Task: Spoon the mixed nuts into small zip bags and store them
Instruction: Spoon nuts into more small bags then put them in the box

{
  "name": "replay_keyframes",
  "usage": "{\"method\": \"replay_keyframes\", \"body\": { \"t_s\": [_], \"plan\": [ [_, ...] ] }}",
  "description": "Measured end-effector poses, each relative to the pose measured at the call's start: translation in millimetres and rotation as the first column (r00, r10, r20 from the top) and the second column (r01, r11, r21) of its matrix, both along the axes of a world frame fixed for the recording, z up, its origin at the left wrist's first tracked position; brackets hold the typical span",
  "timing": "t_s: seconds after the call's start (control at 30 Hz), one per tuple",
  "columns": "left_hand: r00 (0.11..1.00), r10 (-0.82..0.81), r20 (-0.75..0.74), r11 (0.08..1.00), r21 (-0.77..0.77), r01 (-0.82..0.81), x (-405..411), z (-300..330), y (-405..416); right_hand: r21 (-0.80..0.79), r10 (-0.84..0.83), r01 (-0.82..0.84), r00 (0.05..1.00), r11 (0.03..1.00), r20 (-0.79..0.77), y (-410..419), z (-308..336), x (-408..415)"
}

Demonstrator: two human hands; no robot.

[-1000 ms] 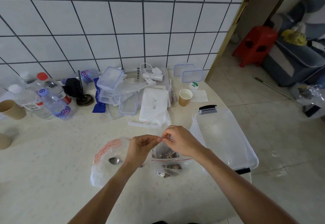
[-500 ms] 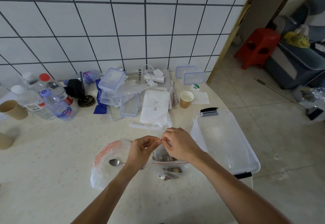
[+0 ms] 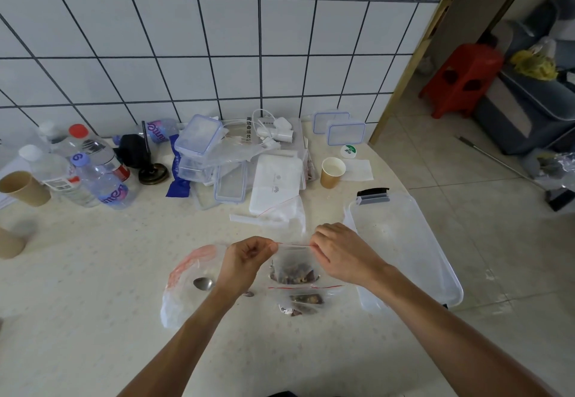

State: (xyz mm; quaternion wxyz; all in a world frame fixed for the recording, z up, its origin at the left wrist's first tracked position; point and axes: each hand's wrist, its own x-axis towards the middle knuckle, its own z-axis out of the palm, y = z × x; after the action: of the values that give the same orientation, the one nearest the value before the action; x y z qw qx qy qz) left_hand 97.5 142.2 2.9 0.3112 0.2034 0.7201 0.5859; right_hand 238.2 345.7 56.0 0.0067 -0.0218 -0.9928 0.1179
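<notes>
clear small plastic zip bag (image 3: 292, 267) with mixed nuts hangs at lower centre of the frame above the cream worktop (image 3: 93, 272); left hand (image 3: 244, 261) and right hand (image 3: 339, 252) each pinch its red-striped top edge.

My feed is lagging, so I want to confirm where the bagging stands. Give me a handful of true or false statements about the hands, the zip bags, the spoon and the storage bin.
1. Both hands pinch the red zip strip of one small zip bag holding nuts. True: left hand, right hand.
2. The spoon is in the right hand. False: it lies on the table, its bowl over the large bag, left of the left wrist.
3. Another filled zip bag lies on the table, nearer the person than the held one. True.
4. The clear storage bin sits left of the hands. False: it is to their right, at the table edge.
5. The paper cup near the bin lies tipped over. False: it stands upright.
</notes>
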Motion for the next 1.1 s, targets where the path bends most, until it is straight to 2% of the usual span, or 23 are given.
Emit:
{"method": "replay_keyframes", "body": {
  "t_s": [0.13,0.3,0.47,0.63,0.77,0.87,1.0,1.1],
  "plan": [
    [1.0,0.017,0.012,1.0,-0.012,-0.017,-5,0,-6,0.0,-0.065,0.065,0.997,0.998,0.051,19,-2,14],
    [0.998,0.006,0.056,1.0,0.005,-0.006,2,1,-5,-0.144,-0.162,0.181,0.978,0.973,0.133,29,-5,23],
    [0.997,0.008,0.077,0.999,-0.031,-0.005,8,-3,-7,-0.357,-0.231,0.295,0.95,0.886,0.211,37,-5,27],
    [0.991,0.016,0.136,0.998,-0.065,-0.008,6,-8,-12,-0.435,-0.254,0.353,0.929,0.828,0.27,46,-10,22],
    [0.988,-0.014,0.157,0.999,-0.029,0.019,-4,-7,-14,-0.522,-0.374,0.441,0.897,0.73,0.236,54,-11,9],
    [0.977,0.07,0.204,0.997,-0.047,-0.061,-15,-10,-8,-0.568,-0.453,0.508,0.856,0.647,0.249,56,-8,-12],
    [0.926,0.212,0.313,0.973,-0.153,-0.172,-37,-25,10,-0.608,-0.485,0.523,0.839,0.598,0.244,58,-13,-52],
    [0.855,0.284,0.434,0.953,-0.227,-0.202,-55,-38,30,-0.596,-0.487,0.59,0.801,0.545,0.349,63,-23,-85]
  ]
}}
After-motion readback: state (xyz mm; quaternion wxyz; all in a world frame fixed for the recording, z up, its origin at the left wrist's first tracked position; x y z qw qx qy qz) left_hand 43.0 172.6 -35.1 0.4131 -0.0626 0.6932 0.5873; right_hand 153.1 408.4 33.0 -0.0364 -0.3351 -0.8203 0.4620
